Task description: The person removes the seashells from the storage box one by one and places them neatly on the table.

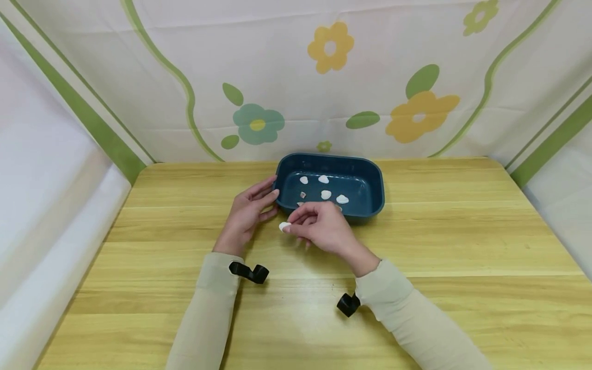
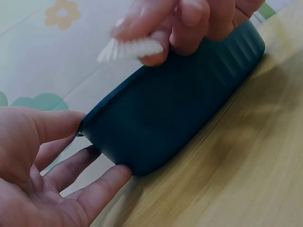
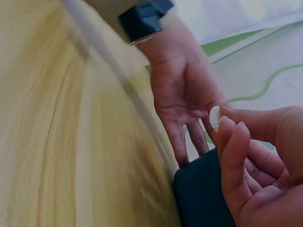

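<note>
A dark blue rectangular basin (image 1: 376,205) stands on the wooden table. My left hand (image 1: 245,213) is at its left end, with fairly straight fingers (image 2: 106,187) touching the outer wall and the thumb at the rim. Between thumb and fingertips my right hand (image 1: 326,228) pinches a small white ribbed seashell (image 2: 130,49), held just outside the basin's near left corner. Inside the basin lie several white seashells (image 1: 326,195) and a small brownish piece (image 1: 302,195). My right hand hides part of the near rim and some of the basin floor.
The wooden table (image 1: 162,288) reaches a cloth backdrop (image 1: 287,61) with printed flowers, close behind the basin. More white cloth (image 1: 46,169) hangs along the left side. Black wrist cameras (image 1: 252,272) sit at both cuffs.
</note>
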The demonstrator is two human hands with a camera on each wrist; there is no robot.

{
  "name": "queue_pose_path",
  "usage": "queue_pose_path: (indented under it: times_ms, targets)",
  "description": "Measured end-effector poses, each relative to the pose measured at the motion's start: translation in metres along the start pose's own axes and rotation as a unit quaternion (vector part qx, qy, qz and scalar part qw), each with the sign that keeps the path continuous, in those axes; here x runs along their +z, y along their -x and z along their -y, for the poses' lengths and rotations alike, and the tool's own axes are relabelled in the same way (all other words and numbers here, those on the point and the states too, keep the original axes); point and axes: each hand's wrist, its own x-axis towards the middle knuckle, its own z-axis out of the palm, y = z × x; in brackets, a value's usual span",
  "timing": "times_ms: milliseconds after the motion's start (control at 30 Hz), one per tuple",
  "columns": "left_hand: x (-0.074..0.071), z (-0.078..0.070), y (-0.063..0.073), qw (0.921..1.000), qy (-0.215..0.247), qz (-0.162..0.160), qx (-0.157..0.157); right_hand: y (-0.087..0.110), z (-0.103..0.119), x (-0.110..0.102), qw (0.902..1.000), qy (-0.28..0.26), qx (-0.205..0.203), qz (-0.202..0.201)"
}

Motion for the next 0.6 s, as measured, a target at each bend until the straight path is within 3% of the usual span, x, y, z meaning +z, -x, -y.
queue_pose_path:
  times_ms: [333,600]
  targets:
    - [0.002,0.000,0.001,1.0000,-0.004,-0.003,0.002,0.001,-0.001,0.001,0.9970,0.062,-0.028,-0.038]
    - [0.003,0.000,0.002,0.9999,-0.008,-0.007,0.010,0.000,-0.017,0.013,0.9937,0.094,-0.060,0.003]
